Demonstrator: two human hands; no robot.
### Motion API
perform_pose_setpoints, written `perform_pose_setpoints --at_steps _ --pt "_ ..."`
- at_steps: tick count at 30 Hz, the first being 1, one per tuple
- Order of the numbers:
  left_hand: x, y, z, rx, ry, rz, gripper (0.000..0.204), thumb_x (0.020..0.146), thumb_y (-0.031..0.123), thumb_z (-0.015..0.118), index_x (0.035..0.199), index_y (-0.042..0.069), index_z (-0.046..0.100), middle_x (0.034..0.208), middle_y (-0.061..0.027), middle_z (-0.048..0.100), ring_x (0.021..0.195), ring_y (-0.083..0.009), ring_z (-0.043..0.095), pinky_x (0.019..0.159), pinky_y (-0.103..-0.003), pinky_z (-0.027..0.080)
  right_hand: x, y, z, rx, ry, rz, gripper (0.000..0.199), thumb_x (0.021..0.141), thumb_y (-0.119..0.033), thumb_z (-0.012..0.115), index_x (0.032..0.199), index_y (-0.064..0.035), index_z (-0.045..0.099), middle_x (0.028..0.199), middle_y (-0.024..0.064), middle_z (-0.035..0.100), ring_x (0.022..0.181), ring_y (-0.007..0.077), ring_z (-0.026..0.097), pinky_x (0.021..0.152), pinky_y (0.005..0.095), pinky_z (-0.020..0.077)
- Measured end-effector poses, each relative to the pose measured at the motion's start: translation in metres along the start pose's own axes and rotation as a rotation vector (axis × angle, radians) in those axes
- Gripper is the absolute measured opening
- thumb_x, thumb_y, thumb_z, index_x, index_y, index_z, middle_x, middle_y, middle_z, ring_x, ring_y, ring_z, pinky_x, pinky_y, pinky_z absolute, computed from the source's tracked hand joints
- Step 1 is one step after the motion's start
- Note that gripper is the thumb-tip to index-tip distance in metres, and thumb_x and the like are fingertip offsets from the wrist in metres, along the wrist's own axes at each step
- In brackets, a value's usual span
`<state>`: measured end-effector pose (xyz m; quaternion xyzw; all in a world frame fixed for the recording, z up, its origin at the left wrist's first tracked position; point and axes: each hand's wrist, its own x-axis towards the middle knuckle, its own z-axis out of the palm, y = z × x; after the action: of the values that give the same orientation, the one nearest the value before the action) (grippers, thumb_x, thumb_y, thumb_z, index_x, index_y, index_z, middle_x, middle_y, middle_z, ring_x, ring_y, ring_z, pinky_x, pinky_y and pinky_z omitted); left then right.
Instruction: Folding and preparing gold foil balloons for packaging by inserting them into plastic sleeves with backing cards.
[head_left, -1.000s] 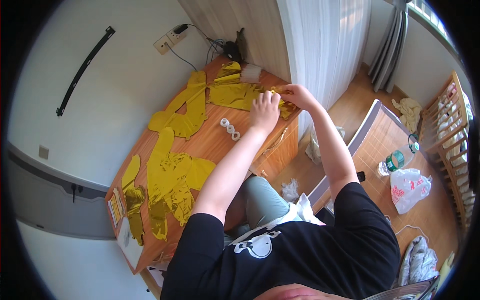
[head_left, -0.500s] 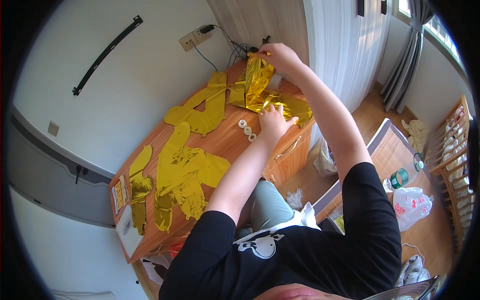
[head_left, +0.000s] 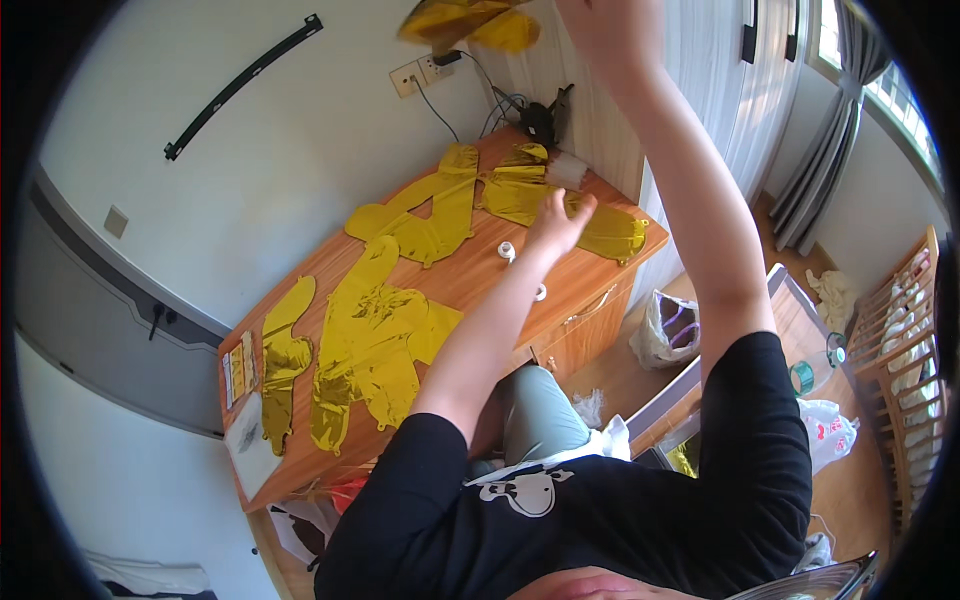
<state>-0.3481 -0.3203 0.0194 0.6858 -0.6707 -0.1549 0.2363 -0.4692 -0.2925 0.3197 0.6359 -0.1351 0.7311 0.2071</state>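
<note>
My right hand is raised high at the top edge, its fingers out of view. Left of it a blurred gold foil piece hangs in the air; whether the hand holds it is hidden. Over the far right of the wooden cabinet top hovers my left hand, fingers bent and apart, nothing between them. Beneath and beside it lies a flat gold foil balloon. Other flat gold foil balloons are spread leftward: one looped, a large one and a narrow one. Small white rolls sit near my left forearm.
A black device with cables stands at the back corner, near a wall socket. Papers lie at the left end. Right of the cabinet are a plastic bag, a clear bottle and a wooden crib.
My right hand has risen from the back of the cabinet, and a gold foil piece is now up in the air. My left hand has lifted off the foil. The balloon at right now lies flatter.
</note>
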Motion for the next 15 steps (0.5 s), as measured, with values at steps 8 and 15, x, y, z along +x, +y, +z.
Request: perform_pose_setpoints --at_steps 8,15 --pt "-0.152 -0.005 -0.148 -2.117 -0.548 0.824 0.117 0.076 0.088 0.058 0.162 0.015 0.024 0.158 -0.0205 0.038 0.145 -0.0422 0.039 0.116 -0.063 0.038 -0.158 -0.164 -0.135 0.359 -0.486 -0.449 0.021 0.085 -0.021 0.077 0.106 -0.0182 0.076 0.103 -0.0014 0.075 0.084 0.0142 0.064 0.070 0.0315 0.0446" --pt "-0.287 -0.098 -0.119 -2.037 -0.570 0.612 0.125 0.073 0.046 0.092 0.163 0.009 0.014 0.167 -0.0206 0.015 0.148 -0.0491 0.029 0.114 -0.067 0.037 -0.278 -0.235 -0.134 1.329 -0.770 1.150 0.088 0.089 -0.087 0.037 0.100 -0.0059 0.069 0.090 0.0071 0.060 0.083 0.0211 0.055 0.081 0.0371 0.0468"
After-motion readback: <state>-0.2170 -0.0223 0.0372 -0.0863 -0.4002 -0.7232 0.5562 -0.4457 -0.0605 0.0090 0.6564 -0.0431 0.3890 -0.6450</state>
